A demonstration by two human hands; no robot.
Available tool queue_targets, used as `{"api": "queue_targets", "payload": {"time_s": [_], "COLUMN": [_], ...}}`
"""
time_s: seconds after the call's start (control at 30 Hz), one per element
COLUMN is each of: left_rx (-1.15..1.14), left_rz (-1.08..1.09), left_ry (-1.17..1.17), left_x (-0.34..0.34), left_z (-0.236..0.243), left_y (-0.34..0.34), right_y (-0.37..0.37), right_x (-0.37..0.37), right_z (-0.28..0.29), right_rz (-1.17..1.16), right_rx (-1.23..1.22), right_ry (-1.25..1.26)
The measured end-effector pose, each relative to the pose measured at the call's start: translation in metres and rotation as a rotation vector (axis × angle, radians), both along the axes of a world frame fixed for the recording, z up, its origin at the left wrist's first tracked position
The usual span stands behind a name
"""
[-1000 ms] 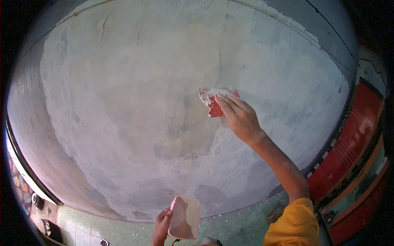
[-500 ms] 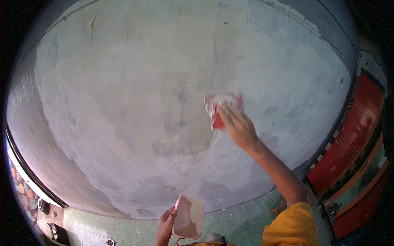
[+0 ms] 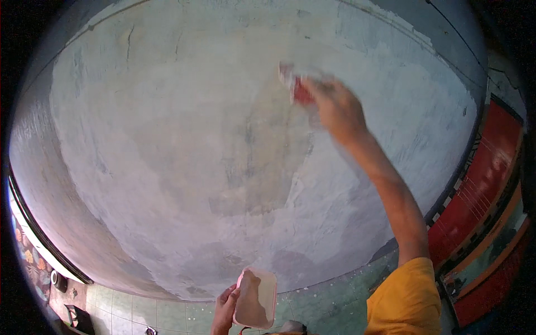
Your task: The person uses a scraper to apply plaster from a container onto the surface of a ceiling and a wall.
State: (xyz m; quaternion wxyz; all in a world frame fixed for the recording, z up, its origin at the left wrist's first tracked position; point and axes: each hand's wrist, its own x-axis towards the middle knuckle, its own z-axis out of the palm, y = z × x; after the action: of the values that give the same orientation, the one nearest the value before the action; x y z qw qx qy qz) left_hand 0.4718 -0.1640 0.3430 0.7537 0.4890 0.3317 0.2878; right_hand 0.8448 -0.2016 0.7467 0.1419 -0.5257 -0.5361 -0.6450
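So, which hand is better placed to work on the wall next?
Probably the right hand: it is up at the wall with the red scraper. The left hand is low, holding the pink-rimmed container.

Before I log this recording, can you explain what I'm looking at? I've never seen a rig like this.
There is no machine here: these are a person's own two bare hands. The view comes from a wide fisheye camera worn on the head, the left one of a pair, so straight edges bend toward the rim. The large surface in front is a wall with patchy pale and grey areas and a few cracks. The right hand, below a yellow sleeve, holds a flat red tool with whitish smears up at the wall; both are motion-blurred. The left hand grips the left edge of a pale, pink-rimmed container. Below lies a greenish tiled floor.
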Motion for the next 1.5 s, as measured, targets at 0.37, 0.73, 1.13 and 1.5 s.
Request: {"api": "queue_targets", "payload": {"time_s": [0.37, 0.73, 1.13, 1.5], "left_rx": [0.029, 0.028, -0.012, 0.008], "left_rz": [-0.021, 0.024, 0.033, 0.022], "left_ry": [0.003, -0.004, -0.062, -0.041], "left_x": [-0.005, -0.014, -0.015, -0.014], "left_z": [0.011, 0.006, -0.001, 0.008], "left_y": [0.004, -0.002, -0.003, -0.006], "right_y": [-0.015, -0.018, 0.003, 0.006], "right_x": [0.003, -0.002, 0.015, 0.011], "right_z": [0.087, -0.040, -0.028, 0.071], "right_rz": [0.052, 0.086, 0.049, 0.091], "right_rx": [0.095, -0.116, -0.007, 0.120], "right_ry": [0.177, 0.078, 0.017, 0.068]}}
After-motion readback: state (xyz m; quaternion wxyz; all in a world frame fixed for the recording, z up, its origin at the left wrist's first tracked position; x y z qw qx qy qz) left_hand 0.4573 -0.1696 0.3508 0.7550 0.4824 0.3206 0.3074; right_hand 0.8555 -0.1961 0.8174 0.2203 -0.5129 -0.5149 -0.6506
